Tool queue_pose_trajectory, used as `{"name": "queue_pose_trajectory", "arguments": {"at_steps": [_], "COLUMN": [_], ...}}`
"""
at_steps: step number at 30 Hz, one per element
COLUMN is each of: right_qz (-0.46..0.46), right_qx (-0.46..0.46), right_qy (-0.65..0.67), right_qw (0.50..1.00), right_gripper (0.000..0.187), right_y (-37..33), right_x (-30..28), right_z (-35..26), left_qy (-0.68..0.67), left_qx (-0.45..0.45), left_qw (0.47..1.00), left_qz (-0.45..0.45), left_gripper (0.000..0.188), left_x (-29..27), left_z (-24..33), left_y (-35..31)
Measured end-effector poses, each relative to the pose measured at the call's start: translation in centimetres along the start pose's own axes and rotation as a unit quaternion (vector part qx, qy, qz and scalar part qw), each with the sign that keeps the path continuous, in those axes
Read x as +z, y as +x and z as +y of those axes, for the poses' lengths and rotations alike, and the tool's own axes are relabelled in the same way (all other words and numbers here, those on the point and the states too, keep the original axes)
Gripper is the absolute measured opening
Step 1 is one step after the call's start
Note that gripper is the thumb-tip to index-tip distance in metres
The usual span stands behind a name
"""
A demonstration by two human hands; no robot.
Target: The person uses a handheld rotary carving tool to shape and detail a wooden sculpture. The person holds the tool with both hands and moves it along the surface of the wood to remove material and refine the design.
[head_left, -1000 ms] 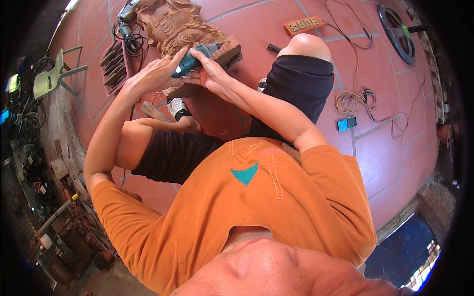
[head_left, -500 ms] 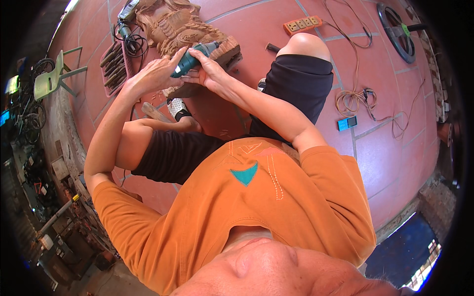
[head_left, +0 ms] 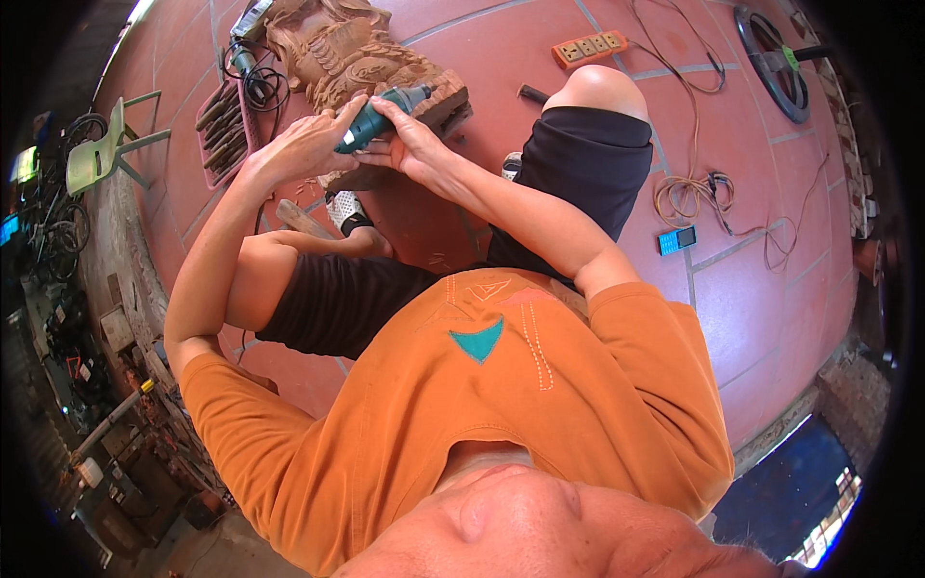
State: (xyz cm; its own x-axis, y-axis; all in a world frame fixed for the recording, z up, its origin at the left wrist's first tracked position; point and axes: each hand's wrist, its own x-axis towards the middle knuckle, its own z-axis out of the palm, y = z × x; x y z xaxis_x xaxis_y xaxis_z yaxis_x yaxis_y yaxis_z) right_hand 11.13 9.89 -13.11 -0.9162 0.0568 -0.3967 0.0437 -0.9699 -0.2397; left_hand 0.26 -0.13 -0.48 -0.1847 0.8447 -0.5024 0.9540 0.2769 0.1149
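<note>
Both hands hold a green die grinder (head_left: 370, 125) with a grey nose, over the near end of a carved wooden piece (head_left: 356, 63). The nose points to the upper right; I cannot make out its tip. My left hand (head_left: 313, 144) is closed on the tool from the left, its thumb and fingers along the body. My right hand (head_left: 416, 146) grips from the right and below, thumb laid on top of the casing. Raised scrolls and ridges cover the carving, and its near end is a rough block.
Left of the carving stands a pink tray (head_left: 252, 125) of wooden-handled tools (head_left: 224, 130), beside another corded power tool (head_left: 249, 72). A green chair (head_left: 96, 159) is farther left. An orange power strip (head_left: 590, 48), coiled cord (head_left: 689, 197), blue phone (head_left: 676, 241) and black wheel (head_left: 771, 63) lie right.
The grinder and both hands have shifted very slightly, with the grip unchanged. Nothing else has visibly moved.
</note>
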Motion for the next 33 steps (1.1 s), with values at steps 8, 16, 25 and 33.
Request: {"name": "queue_pose_trajectory", "arguments": {"at_steps": [8,16,25,33], "right_qz": [0.024,0.012,-0.006,-0.006], "right_qx": [0.007,0.007,-0.006,-0.001], "right_qy": [-0.002,0.005,-0.008,-0.015], "right_qw": [1.000,1.000,1.000,1.000], "right_gripper": [0.028,0.030,0.031,0.032], "right_y": [-0.2,-0.2,0.0,0.4], "right_x": [0.0,0.1,0.2,-0.1], "right_z": [0.0,0.1,-0.2,-0.3], "left_qy": [-0.006,-0.005,-0.007,-0.005], "left_qx": [0.002,0.003,-0.011,-0.022], "left_qw": [1.000,1.000,1.000,1.000], "left_qz": [-0.013,-0.002,0.009,-0.007], "left_gripper": [0.091,0.093,0.093,0.091], "left_x": [-0.5,-0.1,0.1,-0.3], "left_z": [0.3,-0.1,-0.1,0.3], "left_y": [-0.1,-0.2,0.1,0.0]}}
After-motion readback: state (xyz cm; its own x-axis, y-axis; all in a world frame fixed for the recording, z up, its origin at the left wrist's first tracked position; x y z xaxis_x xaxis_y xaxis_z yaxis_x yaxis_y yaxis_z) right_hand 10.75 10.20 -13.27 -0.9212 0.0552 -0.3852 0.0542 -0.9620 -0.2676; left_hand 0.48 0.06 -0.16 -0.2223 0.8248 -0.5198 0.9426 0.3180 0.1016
